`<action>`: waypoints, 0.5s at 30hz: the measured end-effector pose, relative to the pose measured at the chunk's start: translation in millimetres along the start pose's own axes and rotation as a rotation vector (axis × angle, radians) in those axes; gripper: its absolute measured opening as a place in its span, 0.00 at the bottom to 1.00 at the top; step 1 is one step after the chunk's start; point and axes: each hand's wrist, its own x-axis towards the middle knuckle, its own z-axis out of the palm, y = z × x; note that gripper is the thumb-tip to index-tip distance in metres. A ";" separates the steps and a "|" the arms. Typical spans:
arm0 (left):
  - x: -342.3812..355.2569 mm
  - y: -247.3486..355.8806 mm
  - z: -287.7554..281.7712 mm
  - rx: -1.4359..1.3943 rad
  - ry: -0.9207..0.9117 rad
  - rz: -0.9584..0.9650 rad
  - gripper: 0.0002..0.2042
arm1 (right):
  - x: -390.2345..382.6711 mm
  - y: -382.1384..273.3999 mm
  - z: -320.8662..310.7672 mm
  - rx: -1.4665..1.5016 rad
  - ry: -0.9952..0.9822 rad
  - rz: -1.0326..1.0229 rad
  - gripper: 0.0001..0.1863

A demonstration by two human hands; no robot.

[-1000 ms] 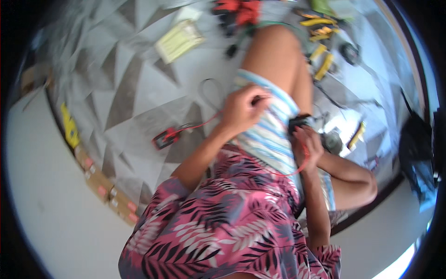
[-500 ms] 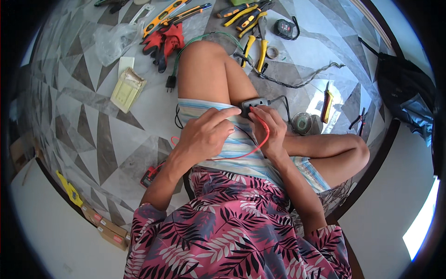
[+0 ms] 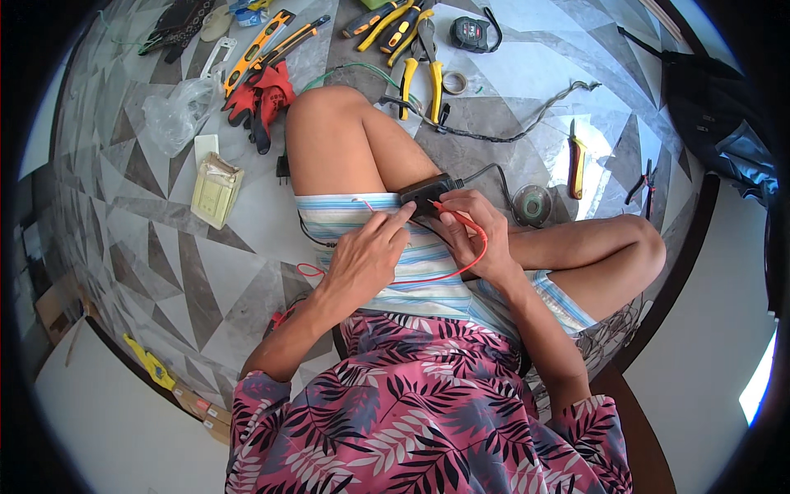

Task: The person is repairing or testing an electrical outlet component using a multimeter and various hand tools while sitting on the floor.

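Note:
A black socket box (image 3: 424, 194) rests on my thigh, a dark cord running from its far right corner. My right hand (image 3: 480, 233) is closed round a red test probe (image 3: 440, 207), its tip at the socket's face. From the probe a red lead (image 3: 480, 247) loops down across my striped shorts and under my left hand (image 3: 364, 257). That hand's index finger stretches out to touch the box's near left edge; its other fingers are partly hidden. A small red device (image 3: 280, 317) shows partly beside my left forearm. A thin wire end (image 3: 362, 202) sticks up from the shorts.
Beyond my knee lie yellow-handled pliers (image 3: 422, 78), screwdrivers (image 3: 403, 29), a tape measure (image 3: 471, 34) and twisted dark wire (image 3: 518, 132). Red-black gloves (image 3: 262, 103), a level (image 3: 255, 53) and a yellowed box (image 3: 217, 193) sit left. A cutter knife (image 3: 578, 165) and black bag (image 3: 716, 107) are right.
The view has shifted, so floor items sit differently. My left index finger has come to the socket box's edge, and the box's face now shows more. The probe remains in my right hand.

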 end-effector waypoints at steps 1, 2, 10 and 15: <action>-0.1 0.1 1.1 0.002 0.027 0.015 0.03 | -0.3 1.7 -0.9 0.012 -0.009 -0.008 0.10; -0.8 0.2 2.5 0.000 0.024 0.015 0.03 | 0.1 2.0 -0.9 0.013 -0.009 -0.004 0.10; 1.3 -0.1 5.2 0.047 0.033 0.032 0.02 | 17.1 -4.7 -3.7 -0.173 -0.123 -0.119 0.12; 3.1 1.7 3.1 0.026 0.016 0.005 0.03 | 25.9 -5.9 -5.7 -0.218 -0.196 -0.079 0.13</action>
